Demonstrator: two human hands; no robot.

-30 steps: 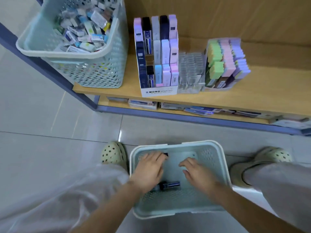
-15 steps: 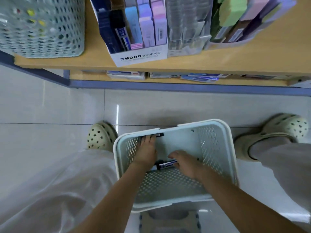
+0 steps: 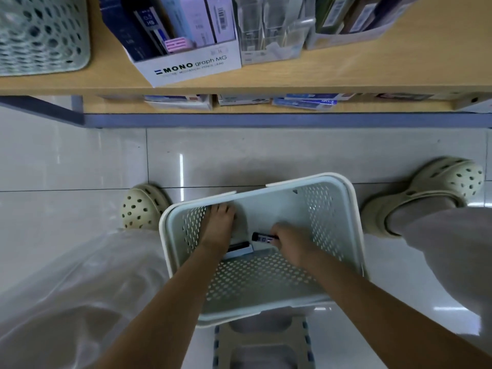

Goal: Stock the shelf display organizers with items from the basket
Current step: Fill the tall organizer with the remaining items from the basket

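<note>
In the head view, the pale basket (image 3: 355,214) is seen on the floor between the feet, its near edge apparently over a folding stool (image 3: 262,344). It is almost empty. The left hand (image 3: 217,227) is laid flat inside it, fingers stretched toward the far left corner and curled round nothing; whether anything lies under the palm cannot be told. A flat pack (image 3: 239,250) shows just beside that wrist. The right hand (image 3: 288,242) is closed round one end of a dark lead case (image 3: 263,237), whose other end juts out toward the left hand.

Several slips can be expected from here. The case is held by one end only, so it could be dropped on the way up if the grip is loosened. If the basket is indeed perched on the stool, it may be rocked or tipped by the left hand's pressing. The flat pack could be missed under the forearm and left behind.

Above, on the wooden shelf (image 3: 399,70), the MONO display box (image 3: 191,66) stands right at the front edge – a careless push while slots are being filled could send it over. Beside it a clear organizer (image 3: 269,35) is seen, and a second basket (image 3: 40,35) at far left. Loose packets are stacked on the lower shelf (image 3: 292,109). The upper shelf's front edge lies between the basket and the organizers – it must be cleared by hand and case on the way up.
</note>
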